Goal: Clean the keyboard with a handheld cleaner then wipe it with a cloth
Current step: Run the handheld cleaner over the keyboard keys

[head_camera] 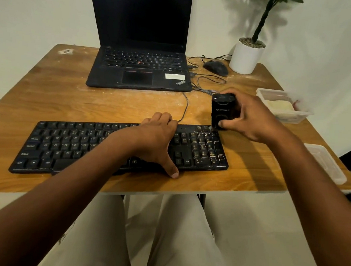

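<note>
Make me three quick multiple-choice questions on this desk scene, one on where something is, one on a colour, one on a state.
1. Where is the handheld cleaner?
A. at the keyboard's far right corner
B. on the laptop
C. in the plant pot

2. What colour is the plant pot?
A. black
B. white
C. red

3. How is the laptop?
A. lid shut
B. open, screen dark
C. open, screen lit

Answers: 1 A, the right hand grips it by the keyboard corner; 2 B, the pot is white; 3 B, the lid is up and the screen black.

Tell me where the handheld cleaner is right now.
The handheld cleaner is gripped in the right hand, at the far right corner of the keyboard, in front of the clear container.
</note>
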The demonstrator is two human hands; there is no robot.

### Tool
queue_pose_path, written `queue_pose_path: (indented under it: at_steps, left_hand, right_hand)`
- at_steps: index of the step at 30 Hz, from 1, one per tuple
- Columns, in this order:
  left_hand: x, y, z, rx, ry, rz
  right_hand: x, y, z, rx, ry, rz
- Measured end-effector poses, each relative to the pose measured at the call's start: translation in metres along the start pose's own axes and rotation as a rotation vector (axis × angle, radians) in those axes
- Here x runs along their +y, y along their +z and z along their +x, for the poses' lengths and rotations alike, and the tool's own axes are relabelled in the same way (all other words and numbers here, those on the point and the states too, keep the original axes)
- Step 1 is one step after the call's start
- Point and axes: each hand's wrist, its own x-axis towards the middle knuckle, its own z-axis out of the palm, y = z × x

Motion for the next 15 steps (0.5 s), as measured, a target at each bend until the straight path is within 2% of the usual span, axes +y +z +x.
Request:
queue_pose_path:
  at_steps: [3, 6, 9, 13, 15]
  left_hand:
    - [0.000, 0.001, 0.000, 0.003, -0.003, -0.007]
    - [0.000, 0.001, 0.001, 0.005, -0.010, -0.003]
    - [0.000, 0.000, 0.001, 0.003, -0.010, 0.003]
    - [0.000, 0.001, 0.001, 0.006, -0.002, 0.018]
    - [0.000, 0.002, 0.000, 0.012, 0.000, 0.019]
  right_hand:
    - [-0.009, 0.003, 0.002, 0.083, 0.000, 0.169]
    - [-0.026, 0.026, 0.004, 0.029, -0.021, 0.349]
    - [-0.025, 0.035, 0.004, -0.045, -0.044, 0.291]
    - [-0.005, 0.006, 0.002, -0.099, -0.004, 0.033]
    - [-0.001, -0.006, 0.003, -0.085, 0.017, -0.009]
